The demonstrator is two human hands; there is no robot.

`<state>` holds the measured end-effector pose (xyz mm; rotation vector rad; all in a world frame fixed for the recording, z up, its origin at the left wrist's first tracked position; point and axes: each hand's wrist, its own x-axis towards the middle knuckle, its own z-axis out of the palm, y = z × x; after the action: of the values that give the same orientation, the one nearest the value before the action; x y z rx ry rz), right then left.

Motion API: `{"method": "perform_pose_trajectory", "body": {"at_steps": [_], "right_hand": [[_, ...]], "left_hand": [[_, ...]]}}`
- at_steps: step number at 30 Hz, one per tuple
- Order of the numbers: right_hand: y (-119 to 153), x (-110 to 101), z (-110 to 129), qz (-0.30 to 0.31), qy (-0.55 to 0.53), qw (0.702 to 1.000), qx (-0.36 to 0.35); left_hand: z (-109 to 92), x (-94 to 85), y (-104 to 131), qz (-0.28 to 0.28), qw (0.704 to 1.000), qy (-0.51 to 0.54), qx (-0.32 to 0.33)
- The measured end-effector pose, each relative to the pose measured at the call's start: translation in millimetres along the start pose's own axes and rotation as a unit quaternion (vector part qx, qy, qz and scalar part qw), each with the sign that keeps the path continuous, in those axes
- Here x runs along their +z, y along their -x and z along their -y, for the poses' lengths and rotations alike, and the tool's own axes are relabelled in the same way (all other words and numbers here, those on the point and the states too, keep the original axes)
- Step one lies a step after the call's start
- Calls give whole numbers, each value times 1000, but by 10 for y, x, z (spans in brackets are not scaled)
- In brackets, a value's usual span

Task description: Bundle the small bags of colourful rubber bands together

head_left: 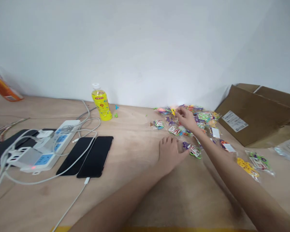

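Note:
My left hand [169,154] rests palm down on the wooden table with its fingers spread. Its thumb lies beside a small clear packet [194,150] of colourful pieces. Farther back, my right hand [185,118] pinches a small yellow piece [173,111] between thumb and fingertips. Around and behind it lies a loose pile of clear packets [204,116] with purple, green and orange contents. One packet [158,124] sits apart at the pile's left. Two more, one with yellow pieces [246,166] and one with green pieces [259,162], lie to the right of my right forearm.
An open cardboard box [253,119] leans at the right. A yellow bottle [102,104] stands near the wall, with small blue and green bits beside it. On the left are a power strip [55,145], white cables, dark phones [96,156] and an orange package [4,88].

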<state>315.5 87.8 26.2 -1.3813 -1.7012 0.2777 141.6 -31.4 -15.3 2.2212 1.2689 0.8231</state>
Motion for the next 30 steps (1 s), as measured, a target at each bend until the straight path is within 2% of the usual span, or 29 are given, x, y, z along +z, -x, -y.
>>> {"method": "perform_pose_trajectory", "body": {"at_steps": [3, 6, 9, 12, 17, 21, 23, 25, 28, 30], "right_hand": [[315, -145, 31, 1, -133, 989, 58], [499, -180, 78, 30, -167, 983, 65], [512, -131, 164, 51, -169, 983, 41], [463, -47, 236, 34, -185, 982, 33], [488, 43, 257, 14, -202, 979, 38], [575, 67, 273, 37, -213, 975, 43], [608, 87, 304, 48, -229, 971, 56], [636, 116, 355, 71, -254, 962, 65], [687, 168, 471, 147, -272, 950, 41], [737, 208, 562, 192, -271, 943, 23]], "left_hand": [[-70, 56, -131, 10, 1000, 19, -10], [-38, 3, -166, 38, 998, 52, 0], [-3, -84, -148, 44, 997, 67, -23], [-40, -139, -132, 56, 998, 13, -36], [-169, -183, -149, 128, 990, -61, -20], [-122, -230, -158, 142, 989, -48, -5], [-5, -283, -166, 145, 989, 18, 5], [162, -376, -182, 138, 980, 142, 2], [428, -587, -203, 96, 938, 330, -36], [561, -739, -195, 39, 910, 404, -88]]}}
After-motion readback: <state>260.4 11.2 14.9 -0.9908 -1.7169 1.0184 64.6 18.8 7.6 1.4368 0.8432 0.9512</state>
